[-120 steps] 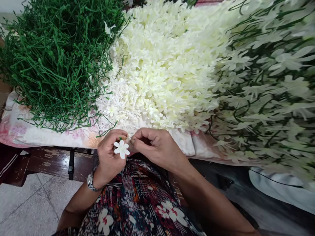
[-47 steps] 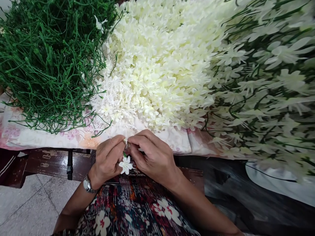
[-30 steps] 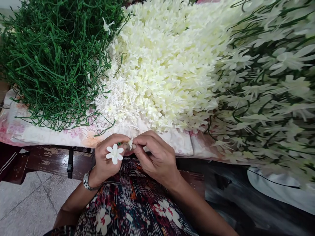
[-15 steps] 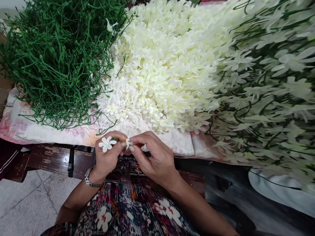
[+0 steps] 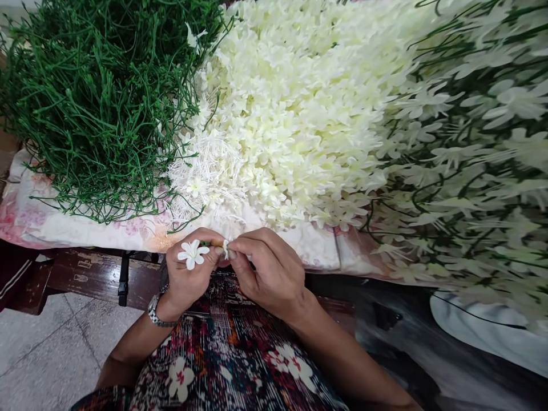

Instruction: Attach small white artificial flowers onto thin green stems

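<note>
Left hand (image 5: 188, 279) pinched the green stem (image 5: 205, 244) of a white flower (image 5: 193, 254), right hand (image 5: 272, 274) a small blossom (image 5: 226, 249) between them; all seemed feather-light, soft-petalled, easily crushed, best held by the stem.

A pale cloth (image 5: 107, 237) with pink and orange flower prints carries the piles; what supports it underneath is hidden. Directly on it, from left to right, lie a tangled heap of green stems (image 5: 103, 108), a small clump of white threads (image 5: 208, 165), a broad mound of creamy petals (image 5: 299, 125), and stemmed white flowers (image 5: 466, 171).
</note>
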`<state>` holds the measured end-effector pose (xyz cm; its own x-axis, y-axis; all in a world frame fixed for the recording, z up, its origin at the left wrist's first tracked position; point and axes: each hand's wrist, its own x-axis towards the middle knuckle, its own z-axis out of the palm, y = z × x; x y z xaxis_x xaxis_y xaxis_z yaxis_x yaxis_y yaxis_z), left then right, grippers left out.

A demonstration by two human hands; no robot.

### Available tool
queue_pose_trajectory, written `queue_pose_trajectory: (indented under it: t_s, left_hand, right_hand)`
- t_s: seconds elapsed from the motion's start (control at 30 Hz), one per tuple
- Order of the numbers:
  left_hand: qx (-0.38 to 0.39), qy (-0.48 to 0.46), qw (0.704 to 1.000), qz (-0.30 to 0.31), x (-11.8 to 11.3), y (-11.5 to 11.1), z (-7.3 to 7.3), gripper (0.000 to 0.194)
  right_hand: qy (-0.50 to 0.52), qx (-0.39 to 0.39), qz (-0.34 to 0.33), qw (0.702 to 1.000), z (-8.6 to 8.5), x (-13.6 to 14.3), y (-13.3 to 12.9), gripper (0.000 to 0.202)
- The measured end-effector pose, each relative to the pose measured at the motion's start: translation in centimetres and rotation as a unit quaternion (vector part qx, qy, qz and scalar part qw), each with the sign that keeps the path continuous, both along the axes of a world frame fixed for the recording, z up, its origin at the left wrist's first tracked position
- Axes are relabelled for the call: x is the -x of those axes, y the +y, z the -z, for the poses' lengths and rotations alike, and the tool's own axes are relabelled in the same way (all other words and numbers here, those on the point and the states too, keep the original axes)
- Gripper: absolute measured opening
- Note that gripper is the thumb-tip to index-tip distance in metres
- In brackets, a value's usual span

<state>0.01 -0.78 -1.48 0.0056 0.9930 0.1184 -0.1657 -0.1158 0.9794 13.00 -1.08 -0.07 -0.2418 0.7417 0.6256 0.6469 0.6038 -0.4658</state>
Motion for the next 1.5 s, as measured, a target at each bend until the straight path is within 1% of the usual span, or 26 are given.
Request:
queue_pose_trajectory:
  t_s: [0.1,0.2,0.3,0.4,0.5,0.6,0.7,0.8,0.87,1.1,1.2,1.3,1.5]
  left_hand:
    - [-0.001,0.003,1.000,0.016,-0.1,0.0,-0.2,0.004]
    - [0.004,0.025,1.000,0.017,-0.1,-0.1,-0.3,0.005]
    - [0.011,0.061,0.997,0.044,0.2,-0.1,-0.4,0.010]
    - [0.011,0.089,0.994,0.058,0.4,0.0,-0.7,0.016]
    - [-0.015,0.139,0.989,0.056,0.7,0.1,-1.2,0.016]
    - [-0.057,0.195,0.977,0.062,0.9,0.1,-1.6,0.019]
    - [-0.117,0.241,0.962,0.056,1.1,0.0,-1.5,0.024]
    - [-0.183,0.286,0.939,0.060,1.2,-0.2,-1.2,0.030]
    - [-0.203,0.313,0.925,0.064,1.2,-0.3,-1.1,0.032]
    - [-0.216,0.402,0.887,0.064,1.3,-0.2,-1.4,0.028]
    - [-0.231,0.437,0.867,0.062,1.3,0.0,-1.6,0.028]
    - [-0.239,0.464,0.850,0.073,1.3,0.1,-1.7,0.029]
    - [-0.249,0.477,0.840,0.077,1.0,0.5,-1.4,0.027]
  right_hand:
    - [0.007,0.012,-0.004,1.000,0.1,0.1,0.0,0.012]
    - [0.025,0.027,-0.014,0.999,0.3,0.0,0.1,0.012]
    - [0.083,0.080,-0.029,0.993,0.4,-0.6,0.3,0.011]
    - [0.147,0.147,-0.022,0.978,0.2,-1.4,0.3,0.010]
    - [0.191,0.188,-0.035,0.963,-0.2,-1.8,0.1,0.010]
    - [0.213,0.186,-0.049,0.958,-0.8,-1.9,0.0,0.010]
    - [0.175,0.149,-0.066,0.971,-1.5,-1.9,0.1,0.012]
    - [0.118,0.117,-0.073,0.983,-1.8,-1.9,0.1,0.012]
    - [0.085,0.108,-0.070,0.988,-1.8,-2.0,0.1,0.012]
    - [-0.002,0.101,-0.064,0.993,-1.3,-1.9,0.1,0.009]
    - [-0.009,0.103,-0.061,0.993,-1.3,-1.9,0.1,0.010]
    - [-0.007,0.109,-0.060,0.992,-1.2,-1.9,0.0,0.012]
    - [-0.012,0.115,-0.044,0.992,-0.9,-1.9,-0.1,0.014]
